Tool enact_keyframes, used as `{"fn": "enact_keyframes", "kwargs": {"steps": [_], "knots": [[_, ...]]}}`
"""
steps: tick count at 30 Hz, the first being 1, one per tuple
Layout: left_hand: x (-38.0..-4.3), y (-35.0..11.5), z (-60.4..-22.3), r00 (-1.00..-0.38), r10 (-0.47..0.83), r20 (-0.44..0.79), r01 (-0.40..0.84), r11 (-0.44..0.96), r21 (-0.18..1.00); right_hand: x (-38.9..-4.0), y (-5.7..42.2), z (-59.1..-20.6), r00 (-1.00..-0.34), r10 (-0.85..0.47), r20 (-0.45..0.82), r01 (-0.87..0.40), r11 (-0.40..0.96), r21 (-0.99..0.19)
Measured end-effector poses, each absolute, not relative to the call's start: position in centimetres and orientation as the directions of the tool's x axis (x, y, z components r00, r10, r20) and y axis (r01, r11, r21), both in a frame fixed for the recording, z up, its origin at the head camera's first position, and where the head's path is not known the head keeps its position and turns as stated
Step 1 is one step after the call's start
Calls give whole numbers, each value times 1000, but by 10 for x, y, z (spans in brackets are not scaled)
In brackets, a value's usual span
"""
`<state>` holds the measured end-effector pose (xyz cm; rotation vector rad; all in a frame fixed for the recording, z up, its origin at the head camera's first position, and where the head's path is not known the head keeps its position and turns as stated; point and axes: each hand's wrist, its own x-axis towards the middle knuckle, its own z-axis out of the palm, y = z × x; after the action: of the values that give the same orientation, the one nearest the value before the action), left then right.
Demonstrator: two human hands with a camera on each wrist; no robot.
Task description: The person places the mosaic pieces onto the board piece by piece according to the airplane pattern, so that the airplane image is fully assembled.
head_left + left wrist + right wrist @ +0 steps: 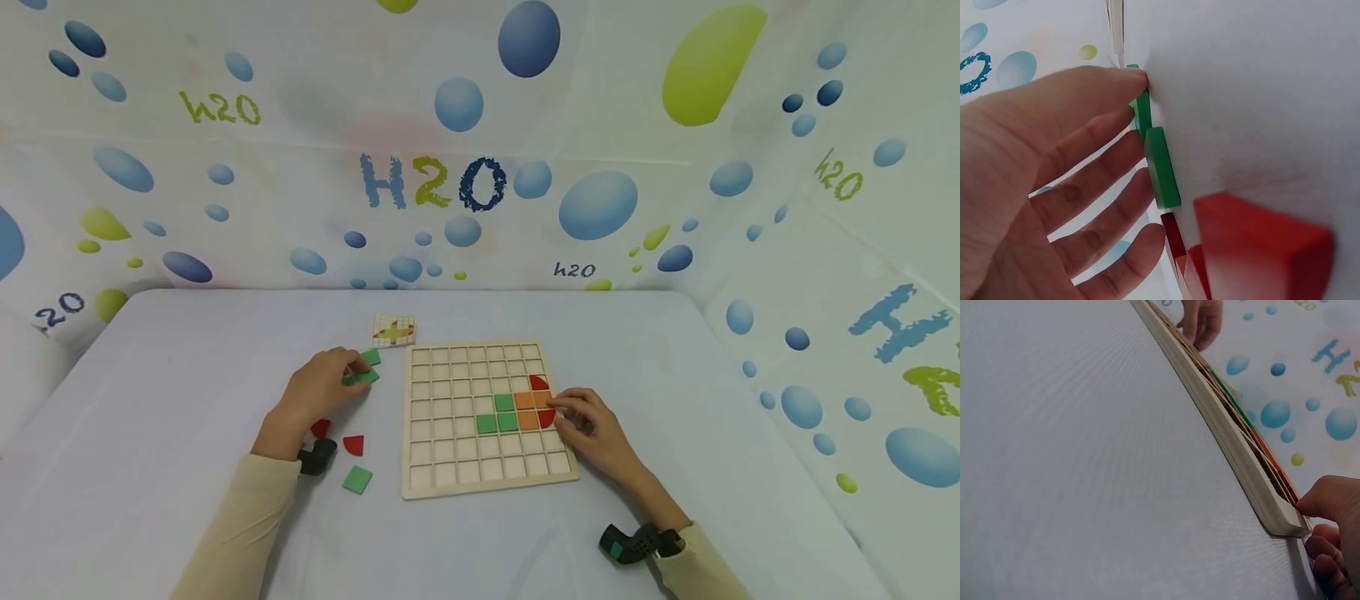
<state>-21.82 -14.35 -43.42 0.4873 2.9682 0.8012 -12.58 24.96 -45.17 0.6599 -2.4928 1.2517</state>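
My left hand is at the left of the wooden grid board, its thumb and fingertips pinching a green square tile. Another green tile lies just beyond it. In the left wrist view, the thumb and fingers meet at the far green tile, with a nearer green tile by the other fingers. My right hand grips the board's right edge, beside an orange tile and a red quarter-circle tile. Green, orange and red tiles sit in the board's right half.
A small pattern card lies by the board's far left corner. Near the left wrist are a red quarter-circle tile, another red piece and a loose green tile. A printed curtain rises behind the white-covered table.
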Motion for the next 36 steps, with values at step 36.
{"fn": "enact_keyframes", "kwargs": {"steps": [36], "knots": [[-210,-123,-420,-904,421,72,378,712,592,-120,250,-441,-891,-247,381,-453,532,-715]]}}
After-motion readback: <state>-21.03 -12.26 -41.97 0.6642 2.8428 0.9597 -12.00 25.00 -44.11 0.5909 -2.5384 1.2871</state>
